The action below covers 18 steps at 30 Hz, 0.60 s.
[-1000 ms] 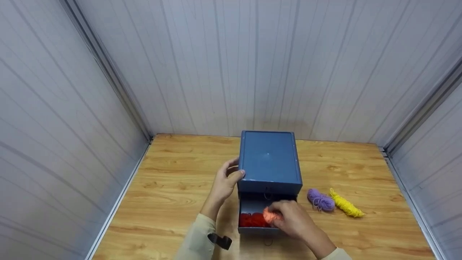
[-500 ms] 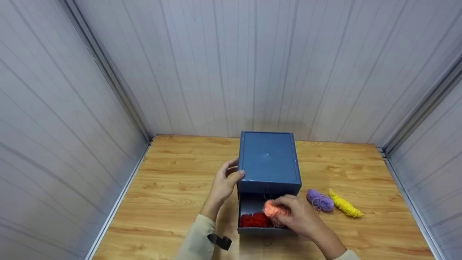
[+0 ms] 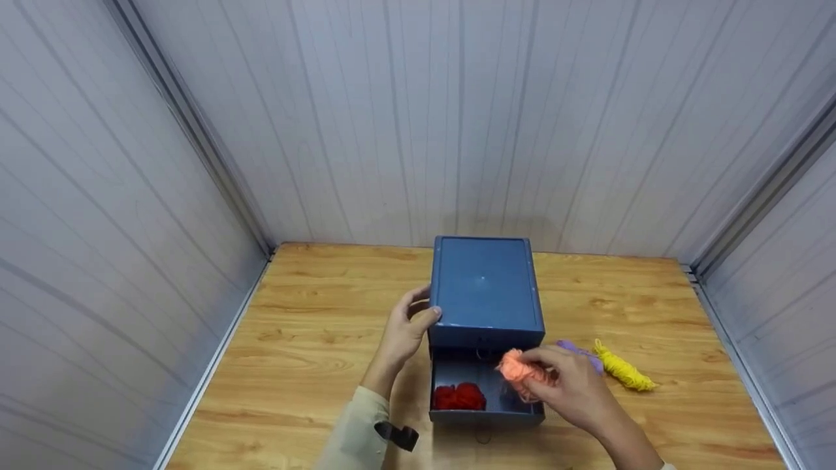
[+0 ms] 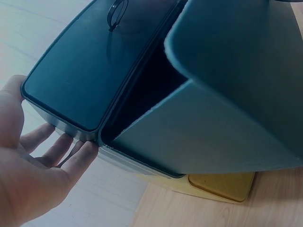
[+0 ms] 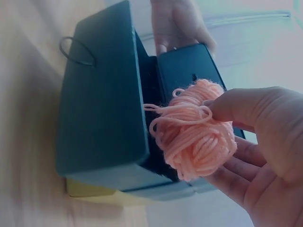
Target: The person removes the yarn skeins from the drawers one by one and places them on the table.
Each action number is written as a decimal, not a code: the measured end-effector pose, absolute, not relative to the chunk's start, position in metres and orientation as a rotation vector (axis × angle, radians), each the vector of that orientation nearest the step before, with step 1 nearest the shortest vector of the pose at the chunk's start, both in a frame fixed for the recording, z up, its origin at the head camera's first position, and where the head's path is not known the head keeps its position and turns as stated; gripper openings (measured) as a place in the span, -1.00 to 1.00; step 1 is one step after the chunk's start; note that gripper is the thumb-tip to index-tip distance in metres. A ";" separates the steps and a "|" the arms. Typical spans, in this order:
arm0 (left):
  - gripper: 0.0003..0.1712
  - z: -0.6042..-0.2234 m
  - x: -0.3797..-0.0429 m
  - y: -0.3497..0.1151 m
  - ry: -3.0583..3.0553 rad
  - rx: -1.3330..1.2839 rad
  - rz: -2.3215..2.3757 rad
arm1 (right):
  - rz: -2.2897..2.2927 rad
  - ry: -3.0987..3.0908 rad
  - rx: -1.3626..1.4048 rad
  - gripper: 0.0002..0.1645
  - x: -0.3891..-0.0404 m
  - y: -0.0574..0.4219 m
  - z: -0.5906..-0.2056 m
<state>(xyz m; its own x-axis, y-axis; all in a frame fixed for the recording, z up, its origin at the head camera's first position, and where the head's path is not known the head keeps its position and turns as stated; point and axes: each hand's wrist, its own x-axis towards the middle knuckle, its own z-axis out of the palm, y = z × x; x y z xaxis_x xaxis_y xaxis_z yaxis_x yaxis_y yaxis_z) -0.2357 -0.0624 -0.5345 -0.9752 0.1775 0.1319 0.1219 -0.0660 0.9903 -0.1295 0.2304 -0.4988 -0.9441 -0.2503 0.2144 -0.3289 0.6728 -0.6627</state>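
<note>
Small bundle of salmon-orange wool yarn [image 3: 520, 372] is in my right hand [image 3: 575, 391], pinched btwn thumb and fingertips, held just above the front right corner of the open lower drawer [image 3: 486, 412] of the dark blue plastic drawer box [image 3: 486, 287]. It isn't resting on anything. Wrist view shows the yarn [image 5: 196, 137] as a loose, fluffy skein w/ a few loops straying off the side.

My guess on handling: v. light, soft, squashes under the fingers, not fragile, not slippery. The risk is loops snagging on the drawer edge or a strand pulling loose, so best to hold round the thick middle of the bundle, not by a stray loop.

Inside the drawer, at the left, lies a red wool bundle [image 3: 459, 396]. My left hand [image 3: 406, 329] steadies the box at its left side, thumb on the top edge, fingers against the side wall, relaxed and not curled round anything.

On the wooden bench [image 3: 313, 339], right of the box, a purple yarn bundle [image 3: 575, 347] is partly hidden behind my right hand, and a yellow yarn bundle [image 3: 624, 373] lies just beside it. Pale panelled walls [image 3: 457, 117] close in the bench on 3 sides.
</note>
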 end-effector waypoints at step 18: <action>-0.36 -0.535 -0.236 -0.064 2.106 0.357 2.241 | 0.987 -2.746 0.251 -0.61 -0.122 0.281 -0.496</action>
